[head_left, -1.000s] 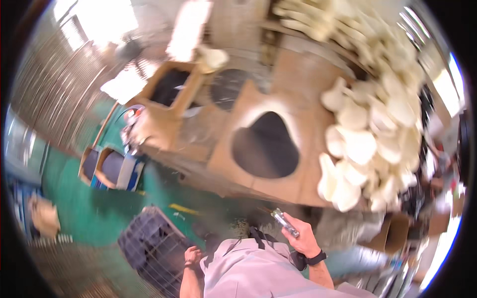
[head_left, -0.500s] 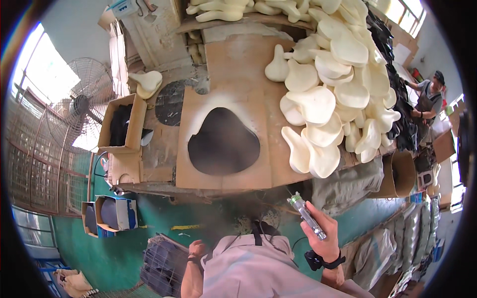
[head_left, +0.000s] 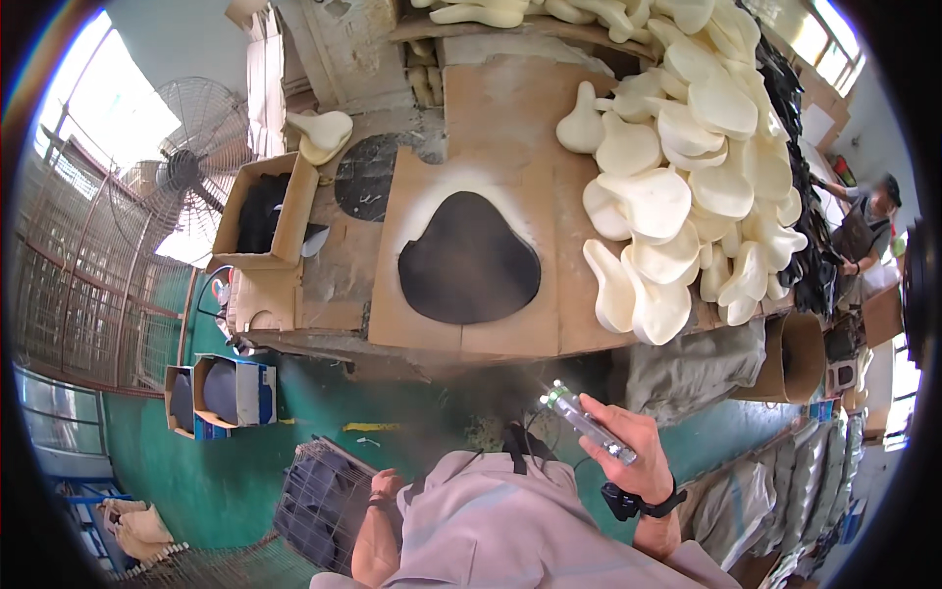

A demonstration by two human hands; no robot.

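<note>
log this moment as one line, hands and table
right hand: holding silver tool | left hand: beside wire basket | cardboard: black piece lying on it | cream pads: piled right of cardboard

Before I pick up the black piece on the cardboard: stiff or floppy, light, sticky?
The black piece is probably floppy and light: it lies flat, looking sheet-thin. Might cling to the cardboard if the whitish film around its far edge is tacky.

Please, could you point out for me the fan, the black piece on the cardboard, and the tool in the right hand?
Fan (head_left: 180,171): head view, on its hub.
Black piece (head_left: 469,260): head view, near its middle.
Tool (head_left: 590,426): head view, on its body.
</note>
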